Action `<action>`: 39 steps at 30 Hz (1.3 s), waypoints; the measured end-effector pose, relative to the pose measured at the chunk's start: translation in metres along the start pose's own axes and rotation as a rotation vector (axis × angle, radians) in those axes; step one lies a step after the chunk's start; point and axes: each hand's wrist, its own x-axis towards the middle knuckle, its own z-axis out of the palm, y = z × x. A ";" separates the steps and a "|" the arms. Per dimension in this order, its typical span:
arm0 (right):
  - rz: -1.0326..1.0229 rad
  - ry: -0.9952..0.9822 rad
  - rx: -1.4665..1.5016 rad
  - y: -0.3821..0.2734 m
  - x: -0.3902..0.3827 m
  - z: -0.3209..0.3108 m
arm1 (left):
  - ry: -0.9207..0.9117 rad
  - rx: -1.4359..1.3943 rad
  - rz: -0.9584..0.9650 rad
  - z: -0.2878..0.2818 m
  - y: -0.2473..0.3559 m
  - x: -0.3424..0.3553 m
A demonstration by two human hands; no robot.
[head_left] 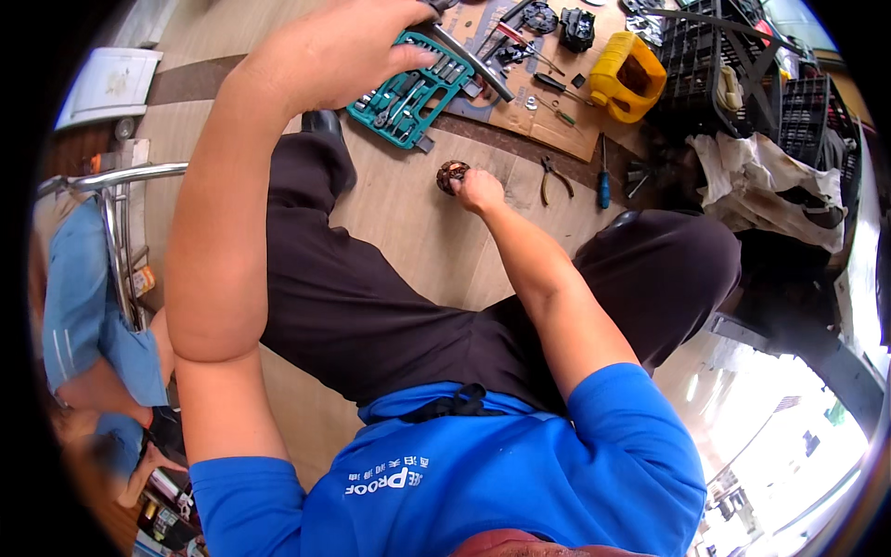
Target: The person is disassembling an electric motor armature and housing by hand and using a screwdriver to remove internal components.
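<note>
My left hand (362, 46) reaches over the teal socket set case (401, 115), its thumb apart from the fingers beside a long dark metal tool (478, 70); whether the fingertips grip that tool is unclear. My right hand (478, 189) is closed on a small round dark, greasy-looking part (451, 173) with a coppery patch, just above the wooden floor between my legs. To its right lie yellow-handled pliers (555, 184) and a blue-handled screwdriver (603, 186).
A cardboard sheet (515, 116) bears several tools, black parts and a cut-open yellow jug (626, 79). Black crates (705, 70) and a dirty cloth (761, 190) are at right. A bent chrome tube frame (121, 174) and other people's blue-clad legs (74, 288) are at left.
</note>
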 end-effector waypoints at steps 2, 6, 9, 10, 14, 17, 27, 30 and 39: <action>0.029 0.032 0.050 -0.001 -0.002 -0.009 | -0.022 -0.020 -0.032 0.000 0.004 0.001; 0.065 0.138 0.289 -0.025 -0.010 -0.050 | -0.088 -0.087 -0.090 -0.007 0.015 0.002; 0.133 -0.096 0.569 -0.075 -0.034 -0.128 | -0.030 -0.158 -0.091 0.001 0.003 -0.007; 0.092 -0.020 0.651 -0.082 -0.041 -0.152 | -0.027 -0.199 -0.088 0.003 0.004 -0.002; -0.067 0.125 0.829 -0.108 -0.088 -0.253 | 0.062 -0.480 -0.196 0.044 -0.010 0.007; -0.107 0.081 0.844 -0.109 -0.137 -0.315 | 0.199 -1.325 -0.180 0.055 0.033 0.004; -0.426 0.412 0.817 -0.050 -0.173 -0.356 | 0.242 -2.160 -0.319 0.107 0.062 0.016; -0.426 0.631 0.490 -0.019 -0.158 -0.342 | 0.214 -2.220 -0.323 0.101 0.058 0.020; -0.668 0.857 0.074 -0.030 -0.176 -0.302 | 0.367 -2.126 -0.327 0.101 0.060 0.015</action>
